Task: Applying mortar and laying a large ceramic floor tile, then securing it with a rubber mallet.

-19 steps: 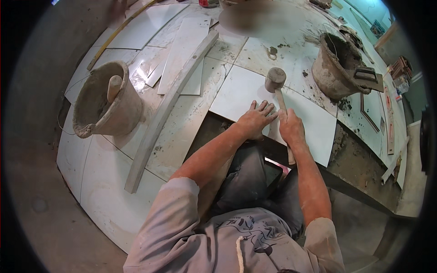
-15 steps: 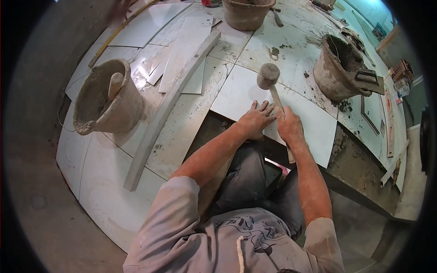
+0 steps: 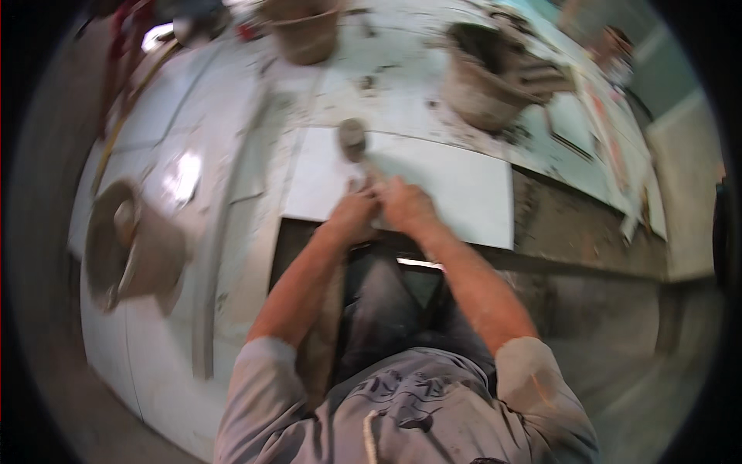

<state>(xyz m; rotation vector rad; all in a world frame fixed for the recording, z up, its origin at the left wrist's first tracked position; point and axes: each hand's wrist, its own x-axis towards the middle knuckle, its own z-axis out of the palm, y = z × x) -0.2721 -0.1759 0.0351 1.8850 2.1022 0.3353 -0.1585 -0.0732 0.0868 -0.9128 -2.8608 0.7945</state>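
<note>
My right hand (image 3: pixel 410 207) is closed round the handle of a mallet (image 3: pixel 353 139) with a thick, rounded, grey-brown head. The mallet head is over the left part of a large white tile (image 3: pixel 456 185). Close beside the right hand, my left hand (image 3: pixel 354 215) is at the tile's near edge, by the mallet handle. Motion blur smears its fingers, so I cannot tell whether they lie flat or touch the handle.
Left stands a mortar-caked bucket (image 3: pixel 158 263) near a long straight bar (image 3: pixel 209 301). Another bucket (image 3: pixel 305 39) is at the back, a third bucket (image 3: pixel 483 97) at the back right. Bare grey mortar bed (image 3: pixel 572 224) with a drop-off edge adjoins the tile's right side.
The view has turned, so the whole scene sits differently and is blurred. My left hand, spread flat on the tile before, is now drawn in closer to the right hand, which still holds the mallet.
</note>
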